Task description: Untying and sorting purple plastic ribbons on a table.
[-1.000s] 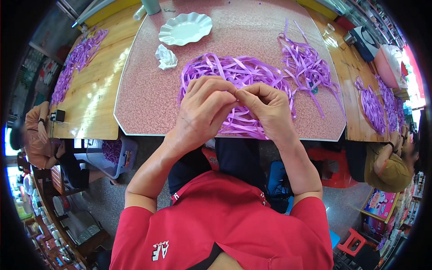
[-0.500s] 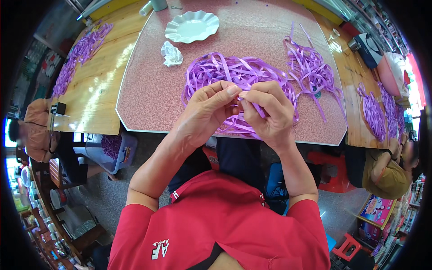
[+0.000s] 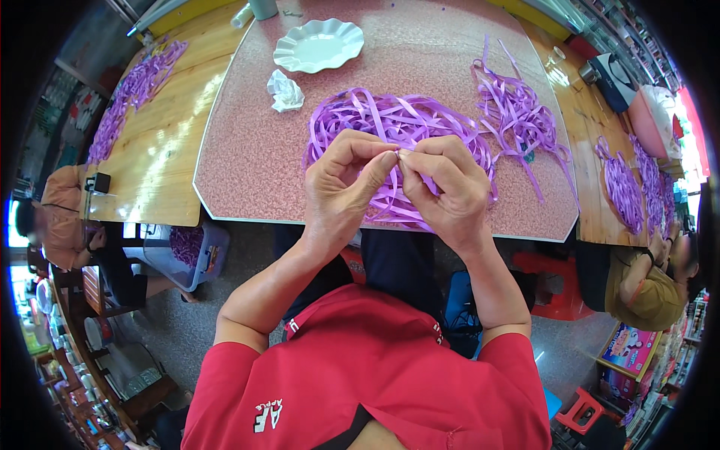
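Note:
A large heap of purple ribbon (image 3: 360, 112) lies on the pink speckled table (image 3: 247, 165) in front of me. Over its near side, my left hand (image 3: 345, 176) and my right hand (image 3: 450, 184) meet, fingertips touching. Both are closed in a pinch on a narrow purple ribbon, of which only a little shows between the fingers. The exact spot they grip is mostly hidden by the thumbs. A second, looser bundle of purple ribbons (image 3: 517, 112) rests to the right of the heap.
A white scalloped plate (image 3: 319, 46) and a crumpled white tissue (image 3: 285, 91) lie beyond the heap. More ribbon bundles cover the wooden side tables (image 3: 165, 142). A person (image 3: 64, 217) sits at the left, another (image 3: 645, 289) at the right. A clear plastic bin (image 3: 210, 255) stands below left.
My left hand has turned slightly and its fingers have drawn up, index and thumb now pinched against the right fingertips. The right hand has hardly moved.

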A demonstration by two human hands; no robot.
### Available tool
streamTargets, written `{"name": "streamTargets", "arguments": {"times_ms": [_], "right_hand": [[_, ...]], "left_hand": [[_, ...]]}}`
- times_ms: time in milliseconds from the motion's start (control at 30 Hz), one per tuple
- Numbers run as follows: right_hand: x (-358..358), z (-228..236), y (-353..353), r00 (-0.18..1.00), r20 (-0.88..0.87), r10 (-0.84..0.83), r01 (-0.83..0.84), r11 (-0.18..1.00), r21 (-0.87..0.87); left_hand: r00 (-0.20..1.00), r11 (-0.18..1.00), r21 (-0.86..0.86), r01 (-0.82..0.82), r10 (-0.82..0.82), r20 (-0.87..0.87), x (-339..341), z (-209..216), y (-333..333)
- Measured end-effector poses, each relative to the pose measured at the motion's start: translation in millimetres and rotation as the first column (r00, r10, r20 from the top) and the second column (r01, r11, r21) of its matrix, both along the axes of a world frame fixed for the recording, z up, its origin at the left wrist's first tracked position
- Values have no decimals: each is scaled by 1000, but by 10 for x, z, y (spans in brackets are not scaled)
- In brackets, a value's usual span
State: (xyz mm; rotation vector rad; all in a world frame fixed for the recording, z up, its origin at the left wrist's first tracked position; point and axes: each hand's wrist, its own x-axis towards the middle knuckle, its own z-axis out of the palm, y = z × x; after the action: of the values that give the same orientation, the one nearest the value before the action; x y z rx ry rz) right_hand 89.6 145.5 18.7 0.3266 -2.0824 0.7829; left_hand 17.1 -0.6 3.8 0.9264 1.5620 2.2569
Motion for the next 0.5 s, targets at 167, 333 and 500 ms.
{"name": "streamTargets", "arguments": {"times_ms": [167, 333, 500], "right_hand": [[16, 14, -131, 990, 144, 0, 43, 954, -296], [-35, -33, -91, 991, 136, -4, 51, 938, -342], [-6, -25, -50, 955, 277, 108, 46, 867, -496]], "left_hand": [[996, 1000, -22, 6, -4, 89, 84, -20, 46], [988, 994, -85, 74, -62, 140, 63, -18, 39], [981, 990, -85, 109, -93, 172, 32, -26, 22]]}}
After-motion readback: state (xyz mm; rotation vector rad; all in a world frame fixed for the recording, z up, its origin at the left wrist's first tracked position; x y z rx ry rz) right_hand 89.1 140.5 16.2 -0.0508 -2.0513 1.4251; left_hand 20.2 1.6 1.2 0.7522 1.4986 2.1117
